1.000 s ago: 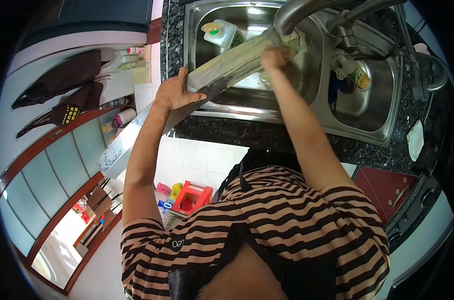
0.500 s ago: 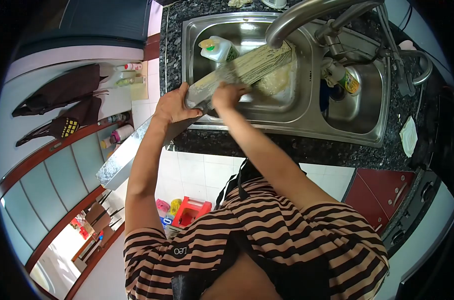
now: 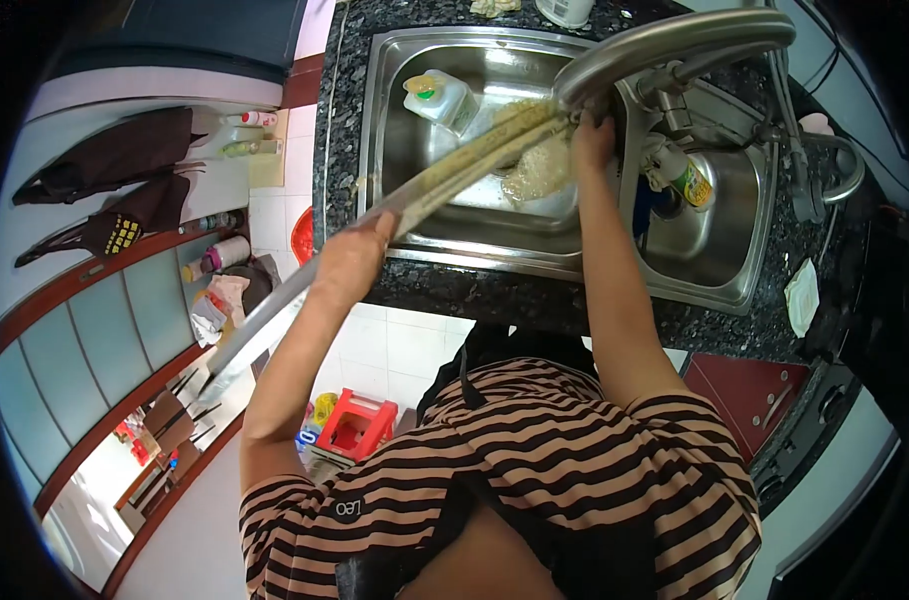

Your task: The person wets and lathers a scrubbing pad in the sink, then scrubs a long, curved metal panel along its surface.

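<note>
A long metal panel (image 3: 464,170), smeared yellow, slants across the large sink basin (image 3: 494,224) and out past its near-left corner, where we see the left hand (image 3: 350,262) clasping it. At the basin's right side, the right hand (image 3: 594,140) meets the panel's far end; we cannot tell its grip. A white plastic bottle (image 3: 446,104) sits in the basin's far-left corner.

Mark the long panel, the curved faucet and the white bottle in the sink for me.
Long panel (image 3: 449,181), head view: on its upper half.
Curved faucet (image 3: 694,36), head view: on the arch of its spout.
White bottle (image 3: 454,104), head view: on the side of its body.
</note>
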The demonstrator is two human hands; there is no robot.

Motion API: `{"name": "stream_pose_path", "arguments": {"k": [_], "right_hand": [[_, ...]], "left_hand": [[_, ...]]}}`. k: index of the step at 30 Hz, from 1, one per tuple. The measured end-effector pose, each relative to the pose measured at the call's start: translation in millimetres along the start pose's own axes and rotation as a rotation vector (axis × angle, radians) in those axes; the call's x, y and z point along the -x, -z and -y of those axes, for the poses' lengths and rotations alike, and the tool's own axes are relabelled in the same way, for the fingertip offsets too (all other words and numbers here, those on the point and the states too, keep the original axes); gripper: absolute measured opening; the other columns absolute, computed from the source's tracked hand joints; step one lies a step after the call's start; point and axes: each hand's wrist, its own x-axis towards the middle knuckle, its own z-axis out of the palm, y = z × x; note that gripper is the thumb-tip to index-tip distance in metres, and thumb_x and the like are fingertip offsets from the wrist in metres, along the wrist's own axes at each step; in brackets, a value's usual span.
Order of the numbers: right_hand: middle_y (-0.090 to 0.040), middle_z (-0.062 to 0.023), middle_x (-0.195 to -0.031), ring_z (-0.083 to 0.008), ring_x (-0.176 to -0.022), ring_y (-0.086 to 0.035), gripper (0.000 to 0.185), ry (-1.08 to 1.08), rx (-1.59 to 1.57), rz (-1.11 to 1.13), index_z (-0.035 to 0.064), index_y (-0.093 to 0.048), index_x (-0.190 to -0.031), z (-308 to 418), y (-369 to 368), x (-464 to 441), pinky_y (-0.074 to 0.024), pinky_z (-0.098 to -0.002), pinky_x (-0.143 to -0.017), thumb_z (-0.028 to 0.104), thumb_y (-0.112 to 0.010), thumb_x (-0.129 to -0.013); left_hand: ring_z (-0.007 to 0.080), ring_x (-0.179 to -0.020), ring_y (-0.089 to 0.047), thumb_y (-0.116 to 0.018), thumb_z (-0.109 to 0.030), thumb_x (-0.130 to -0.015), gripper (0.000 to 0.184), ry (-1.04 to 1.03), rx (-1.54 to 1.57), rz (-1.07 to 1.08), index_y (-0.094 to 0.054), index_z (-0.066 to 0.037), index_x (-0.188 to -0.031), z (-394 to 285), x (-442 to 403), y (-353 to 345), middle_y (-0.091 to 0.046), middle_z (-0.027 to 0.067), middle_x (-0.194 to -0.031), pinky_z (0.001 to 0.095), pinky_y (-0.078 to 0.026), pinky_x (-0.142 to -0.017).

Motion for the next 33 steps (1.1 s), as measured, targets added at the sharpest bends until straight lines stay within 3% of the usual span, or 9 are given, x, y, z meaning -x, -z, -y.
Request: {"name": "stream_pose_path", "arguments": {"k": [3, 7, 10, 15, 17, 24, 27, 31, 33], "right_hand": [[-0.063, -0.025, -0.124, -0.041, -0.115, -0.06, 0.04, -0.016, 0.004, 0.131, 0.0016, -0.065, -0.122, 9.1, 1.1, -18.4, -0.0471, -0.0449, -0.097, 0.026, -0.059, -0.091], [-0.067, -0.015, -0.12, -0.0357, -0.116, -0.06, 0.029, -0.038, 0.185, 0.482, 0.015, -0.073, -0.113, 39.7, 18.9, -6.7, -0.0483, -0.0439, -0.096, 0.023, -0.062, -0.088], [-0.071, -0.0218, -0.096, -0.0375, -0.096, -0.068, 0.025, 0.368, 0.23, 0.363, 0.0032, -0.076, -0.097, -7.9, -13.8, 9.6, -0.0529, -0.0411, -0.088, 0.022, -0.068, -0.083], [-0.064, -0.0201, -0.106, -0.0415, -0.1, -0.059, 0.02, 0.795, 0.629, 0.28, 0.0039, -0.072, -0.095, -14.4, -4.6, -16.4, -0.0503, -0.0469, -0.084, 0.006, -0.059, -0.08], [-0.063, -0.0194, -0.108, -0.0417, -0.1, -0.059, 0.018, 0.778, 0.576, 0.134, 0.0036, -0.071, -0.095, -4.1, -8.5, -30.8, -0.0514, -0.0478, -0.084, 0.008, -0.058, -0.084], [-0.065, -0.0191, -0.108, -0.0393, -0.101, -0.063, 0.021, 0.759, 0.71, 0.205, 0.0022, -0.071, -0.094, -26.9, -39.0, -49.4, -0.0554, -0.0498, -0.083, 0.013, -0.053, -0.092], [-0.068, -0.0207, -0.105, -0.0389, -0.099, -0.066, 0.024, 0.575, 0.895, 0.407, 0.0017, -0.073, -0.092, -8.1, -39.1, -49.7, -0.0558, -0.0466, -0.085, 0.014, -0.053, -0.092], [-0.069, -0.0217, -0.104, -0.0386, -0.097, -0.066, 0.023, 0.618, 0.953, 0.596, 0.0015, -0.073, -0.093, -6.8, -36.3, -49.9, -0.0537, -0.0466, -0.086, 0.013, -0.055, -0.088], [-0.068, -0.0217, -0.106, -0.0381, -0.096, -0.065, 0.021, 0.479, 0.846, 0.64, 0.0008, -0.071, -0.096, -6.4, -40.4, -19.6, -0.0509, -0.047, -0.087, 0.014, -0.058, -0.087]], "left_hand": [[0.0347, -0.08, -0.07, -0.048, -0.005, -0.09, 0.026, 0.009, -0.045, 0.076, -0.05, -0.013, -0.115, -4.0, 9.4, -20.9, -0.069, 0.0147, -0.096, 0.0443, -0.057, -0.065], [0.0315, -0.081, -0.071, -0.05, -0.004, -0.089, 0.026, -0.073, -0.004, -0.109, -0.051, -0.013, -0.114, -6.8, 16.9, -43.5, -0.069, 0.0149, -0.097, 0.0419, -0.058, -0.067], [0.0306, -0.082, -0.071, -0.05, -0.004, -0.089, 0.032, -0.029, -0.07, 0.047, -0.052, -0.016, -0.119, -6.5, 14.8, -43.0, -0.069, 0.0136, -0.099, 0.0413, -0.058, -0.068], [0.0307, -0.08, -0.071, -0.05, -0.004, -0.089, 0.043, -0.085, -0.072, -0.058, -0.051, -0.02, -0.129, 1.9, 15.1, -58.7, -0.068, 0.0115, -0.091, 0.04, -0.058, -0.067], [0.0293, -0.078, -0.071, -0.051, -0.004, -0.088, 0.045, -0.104, -0.072, -0.094, -0.051, -0.02, -0.13, 2.1, 13.6, -63.7, -0.067, 0.0114, -0.088, 0.0393, -0.058, -0.066], [0.0297, -0.076, -0.071, -0.051, -0.003, -0.087, 0.055, -0.147, -0.096, -0.165, -0.048, -0.019, -0.139, 6.4, 16.4, -70.6, -0.066, 0.0113, -0.09, 0.0389, -0.058, -0.064], [0.0304, -0.087, -0.07, -0.05, -0.003, -0.086, 0.056, -0.052, -0.072, -0.009, -0.047, -0.016, -0.141, -0.7, 16.9, -64.8, -0.067, 0.0141, -0.105, 0.0395, -0.058, -0.075], [0.0301, -0.08, -0.071, -0.049, -0.004, -0.087, 0.056, -0.054, -0.055, -0.011, -0.047, -0.014, -0.142, -5.5, 8.5, -58.4, -0.068, 0.0132, -0.1, 0.0397, -0.058, -0.069], [0.0301, -0.077, -0.071, -0.049, -0.003, -0.087, 0.056, -0.063, -0.011, -0.06, -0.047, -0.014, -0.142, -3.8, 4.6, -66.0, -0.068, 0.0124, -0.096, 0.0396, -0.058, -0.067]]}}
